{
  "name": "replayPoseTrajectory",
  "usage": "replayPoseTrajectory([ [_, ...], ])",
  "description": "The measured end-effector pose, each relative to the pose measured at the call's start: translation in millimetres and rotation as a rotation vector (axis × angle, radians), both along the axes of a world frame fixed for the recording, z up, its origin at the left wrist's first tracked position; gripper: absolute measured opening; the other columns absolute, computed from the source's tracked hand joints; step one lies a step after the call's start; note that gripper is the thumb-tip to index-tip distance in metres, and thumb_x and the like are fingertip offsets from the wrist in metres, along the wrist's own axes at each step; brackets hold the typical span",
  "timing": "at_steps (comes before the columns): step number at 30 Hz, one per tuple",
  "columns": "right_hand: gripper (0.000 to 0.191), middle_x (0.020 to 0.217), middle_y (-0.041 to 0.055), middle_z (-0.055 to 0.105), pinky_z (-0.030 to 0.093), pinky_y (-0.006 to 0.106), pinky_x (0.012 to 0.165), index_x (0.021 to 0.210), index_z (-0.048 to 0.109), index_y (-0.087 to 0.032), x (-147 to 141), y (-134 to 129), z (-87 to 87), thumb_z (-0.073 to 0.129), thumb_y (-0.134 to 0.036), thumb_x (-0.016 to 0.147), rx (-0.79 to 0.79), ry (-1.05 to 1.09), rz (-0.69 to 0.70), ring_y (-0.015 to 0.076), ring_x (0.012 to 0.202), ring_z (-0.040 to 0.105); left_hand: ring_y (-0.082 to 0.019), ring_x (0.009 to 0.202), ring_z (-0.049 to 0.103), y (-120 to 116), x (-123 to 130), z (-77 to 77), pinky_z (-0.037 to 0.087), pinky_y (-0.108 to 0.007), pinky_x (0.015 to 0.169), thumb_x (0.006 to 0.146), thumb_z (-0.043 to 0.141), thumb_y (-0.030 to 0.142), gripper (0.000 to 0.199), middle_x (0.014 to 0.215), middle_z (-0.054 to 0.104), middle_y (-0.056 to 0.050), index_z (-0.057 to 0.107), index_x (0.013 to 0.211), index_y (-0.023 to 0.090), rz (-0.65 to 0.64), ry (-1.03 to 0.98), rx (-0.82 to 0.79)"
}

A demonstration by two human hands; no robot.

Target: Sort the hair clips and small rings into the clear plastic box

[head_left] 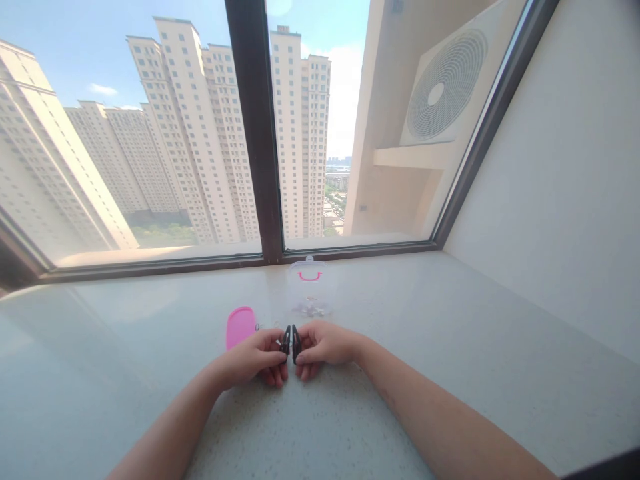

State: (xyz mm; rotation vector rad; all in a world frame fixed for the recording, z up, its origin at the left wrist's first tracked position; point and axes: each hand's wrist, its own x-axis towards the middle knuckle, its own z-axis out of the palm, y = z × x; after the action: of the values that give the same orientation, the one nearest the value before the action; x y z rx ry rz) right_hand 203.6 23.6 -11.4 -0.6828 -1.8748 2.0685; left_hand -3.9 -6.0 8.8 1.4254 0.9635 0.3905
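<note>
My left hand (267,357) pinches a black hair clip (285,343) between thumb and fingers. A matching black hair clip (297,344) is gripped by my right hand (320,350). Both clips stand upright, side by side, with a narrow gap between them. Just beyond my left hand lies a pink oblong tray or lid (241,325), its near end partly hidden by that hand. A few small thin items lie between the tray and the clips, too small to make out.
Behind my hands is a clear plastic case with a pink handle (310,277) and small pieces (313,309) in it. All rests on a pale speckled sill (450,333). A brown window frame (273,247) borders the back; a white wall (560,187) rises on the right.
</note>
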Motion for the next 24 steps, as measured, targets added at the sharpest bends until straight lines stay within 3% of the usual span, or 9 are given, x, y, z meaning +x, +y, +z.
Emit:
replayPoseTrajectory([
  [24, 0.027, 0.073, 0.0036, 0.066, 0.053, 0.023, 0.056, 0.089, 0.059, -0.013, -2.7, -1.5, 1.5, 0.071, -0.031, 0.072, -0.006, 0.001, -0.015, 0.0129, 0.060, 0.066, -0.014, 0.057, 0.067, 2.9, -3.2, -9.7, 0.051, -0.023, 0.053, 0.082, 0.057, 0.029, 0.025, 0.068, 0.070, -0.003, 0.054, 0.104, 0.015, -0.023, -0.039, 0.019],
])
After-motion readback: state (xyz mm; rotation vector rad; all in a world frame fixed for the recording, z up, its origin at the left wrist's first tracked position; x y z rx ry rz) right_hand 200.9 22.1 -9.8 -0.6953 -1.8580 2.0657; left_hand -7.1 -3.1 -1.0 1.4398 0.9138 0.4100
